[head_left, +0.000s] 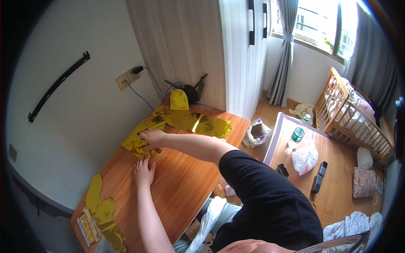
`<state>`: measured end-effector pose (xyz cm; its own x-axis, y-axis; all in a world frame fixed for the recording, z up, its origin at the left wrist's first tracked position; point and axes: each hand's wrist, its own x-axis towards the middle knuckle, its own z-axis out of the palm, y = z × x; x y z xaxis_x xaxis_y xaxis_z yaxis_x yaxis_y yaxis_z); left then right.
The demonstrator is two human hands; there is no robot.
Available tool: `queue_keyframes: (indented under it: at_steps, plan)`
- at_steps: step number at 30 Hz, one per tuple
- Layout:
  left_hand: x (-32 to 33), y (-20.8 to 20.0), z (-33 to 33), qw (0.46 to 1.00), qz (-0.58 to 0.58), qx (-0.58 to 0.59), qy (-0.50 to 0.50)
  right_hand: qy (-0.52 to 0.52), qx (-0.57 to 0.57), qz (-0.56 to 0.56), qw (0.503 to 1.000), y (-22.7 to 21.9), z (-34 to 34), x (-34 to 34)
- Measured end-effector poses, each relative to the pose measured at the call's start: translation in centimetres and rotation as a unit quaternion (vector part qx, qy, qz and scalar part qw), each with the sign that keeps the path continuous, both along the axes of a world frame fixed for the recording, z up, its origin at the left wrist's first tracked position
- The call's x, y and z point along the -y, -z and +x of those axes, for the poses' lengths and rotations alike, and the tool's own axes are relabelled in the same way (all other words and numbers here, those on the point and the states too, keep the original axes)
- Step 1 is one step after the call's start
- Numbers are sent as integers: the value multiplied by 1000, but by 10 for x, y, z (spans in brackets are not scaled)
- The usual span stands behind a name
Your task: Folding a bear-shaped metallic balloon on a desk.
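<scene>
The left grip (pixel 144 173) lay palm-down on the bench (pixel 181 181), fingers apart, tips by the gold foil (pixel 179 117) spread there. The right grip (pixel 152 139) rested on that foil; whether it pinched couldn't be told. Farther off, a bottle (pixel 297 135) bore an illegible green label (pixel 298 133).

Your wooden tabletop (pixel 181 185): gold foil sheet (pixel 179 119) far-left corner, black router (pixel 192 95) far edge, foil cutout (pixel 104 209) near-left corner.

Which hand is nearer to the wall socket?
Right. The right hand is on the gold sheet, closer to the wall socket; the left hand is farther from it, by the sheet's near edge.
</scene>
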<state>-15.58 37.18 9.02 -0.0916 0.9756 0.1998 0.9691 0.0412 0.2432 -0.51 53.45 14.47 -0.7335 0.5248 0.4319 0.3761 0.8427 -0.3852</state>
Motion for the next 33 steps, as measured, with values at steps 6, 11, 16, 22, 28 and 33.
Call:
queue_keyframes:
  at_steps: [6, 11, 16, 22, 28, 33]
  plan:
    - [-12, -7, 13, 996, 65, 21, 53, 47, 163, 83, 982, -48, 15, -42]
    - [-3, -11, 11, 998, 51, 45, 13, 176, -28, 46, 983, -146, -2, -87]
    - [-9, -8, 13, 998, 46, 53, 1, 219, 23, 135, 966, -211, -16, -122]
    - [-9, -1, 9, 993, 91, 64, 33, 267, -51, 290, 918, -252, -25, -135]
    - [-8, 3, 3, 991, 107, 59, 54, 282, 0, 245, 928, -297, -10, -161]
    - [19, 16, -21, 993, 104, 52, 13, 312, -97, 58, 943, -315, -29, -111]
